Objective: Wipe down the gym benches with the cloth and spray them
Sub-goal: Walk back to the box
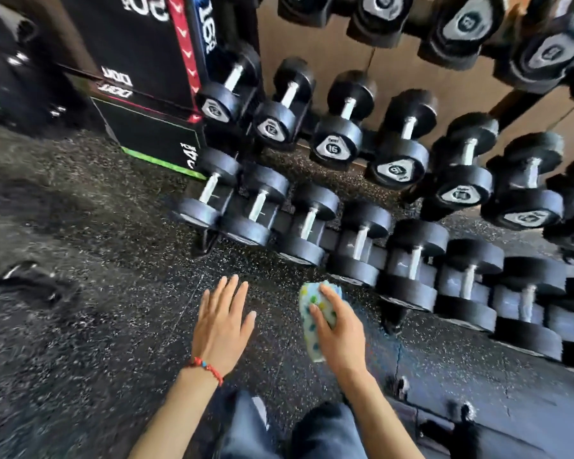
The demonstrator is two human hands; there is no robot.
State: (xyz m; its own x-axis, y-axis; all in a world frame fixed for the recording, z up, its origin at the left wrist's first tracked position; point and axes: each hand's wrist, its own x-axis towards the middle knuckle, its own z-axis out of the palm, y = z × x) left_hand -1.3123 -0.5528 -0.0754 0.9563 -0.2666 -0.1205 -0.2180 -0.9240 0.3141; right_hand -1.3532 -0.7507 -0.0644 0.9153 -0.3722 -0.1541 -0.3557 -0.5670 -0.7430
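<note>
My right hand (pixel 340 332) grips a pale cloth (pixel 315 321) with blue, green and yellow dots, held out over the speckled rubber floor. To its left my left hand (pixel 224 323) is stretched out flat with the fingers apart and nothing in it; a red bead bracelet sits on its wrist. At the lower right lies a dark padded bench surface (pixel 497 402), cracked in places, with metal fittings at its near edge. No spray bottle shows anywhere in view.
A rack of black dumbbells (pixel 355 240) in three tiers runs from the centre to the right edge. Stacked black plyo boxes (pixel 146 94) stand at the upper left. A dark piece of equipment (pixel 20 283) lies on the floor at left. My legs in jeans (pixel 299 432) are below.
</note>
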